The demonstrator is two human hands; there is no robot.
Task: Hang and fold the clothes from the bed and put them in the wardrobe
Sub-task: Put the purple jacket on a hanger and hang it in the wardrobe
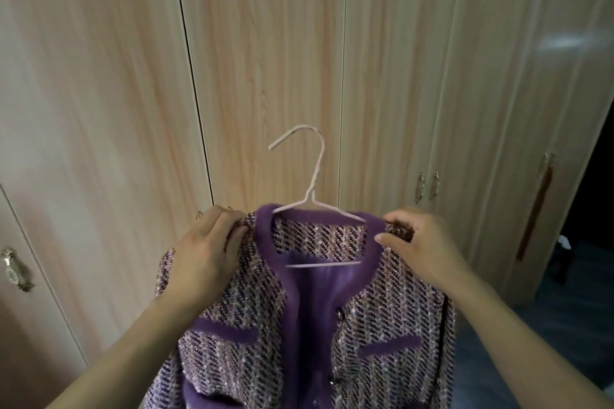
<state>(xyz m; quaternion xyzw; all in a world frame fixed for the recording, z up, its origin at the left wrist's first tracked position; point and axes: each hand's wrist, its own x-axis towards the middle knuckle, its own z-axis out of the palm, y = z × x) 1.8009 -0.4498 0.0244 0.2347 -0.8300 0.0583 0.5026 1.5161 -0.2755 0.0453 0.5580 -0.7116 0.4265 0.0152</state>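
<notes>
Our two forearms come up from the bottom corners, and between them hangs the purple tweed jacket (pixel 299 325), which we hold up by its shoulders in front of the wardrobe (pixel 265 60). Our left hand (pixel 206 252) has its fingers curled over the jacket's left shoulder, gripping the cloth there. Our right hand (pixel 422 242) pinches the other shoulder, thumb stretched along the plush purple collar trim and the fingers folded round the tweed behind it. Both grips are closed on fabric, not on the wire.

Inside the jacket sits a thin pale wire hanger (pixel 312 189). Its hook stands up above the collar, tilted a little to the left; its sloping arms run under the collar at each side, and its bottom bar shows across the open neck against the purple lining. The jacket front hangs open down the middle, with purple-edged pocket flaps on each side.

Behind it, the wardrobe's light wood-grain doors are all closed. Two small metal handles (pixel 428 186) sit side by side to the right of the hanger, another handle (pixel 15 271) shows at the far left edge, and a longer dark one (pixel 536 209) is on the rightmost door. At far right we see a dark floor (pixel 564 325).
</notes>
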